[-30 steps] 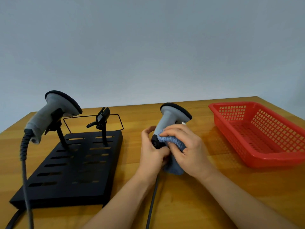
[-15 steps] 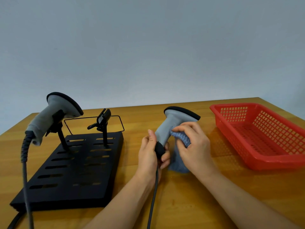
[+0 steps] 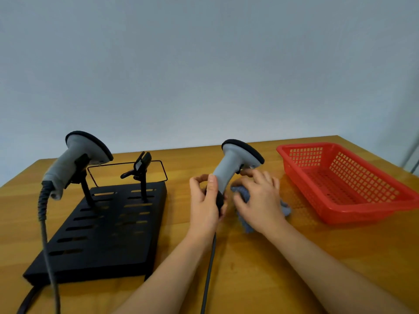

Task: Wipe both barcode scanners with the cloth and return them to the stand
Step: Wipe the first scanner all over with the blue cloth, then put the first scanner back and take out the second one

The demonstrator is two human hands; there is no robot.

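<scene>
My left hand (image 3: 205, 203) grips the lower handle of a grey barcode scanner (image 3: 231, 163), held upright above the table with its black-rimmed head pointing right. My right hand (image 3: 260, 197) holds a crumpled blue cloth (image 3: 243, 194) just right of the handle, with a fingertip touching the scanner under its head. Part of the cloth hangs below my palm. A second grey scanner (image 3: 74, 162) rests in the left holder of the black slotted stand (image 3: 108, 232). The stand's right holder (image 3: 140, 169) has nothing in it.
A red plastic basket (image 3: 344, 184) sits at the right on the wooden table (image 3: 272, 257). The held scanner's black cable (image 3: 209, 268) runs down toward me between my forearms. The other scanner's coiled cable (image 3: 45, 223) hangs over the stand's left side.
The cloth was wrapped around the scanner's handle a second ago; my right hand has slid it off to the right and lower, leaving the handle bare. My left hand keeps its grip.
</scene>
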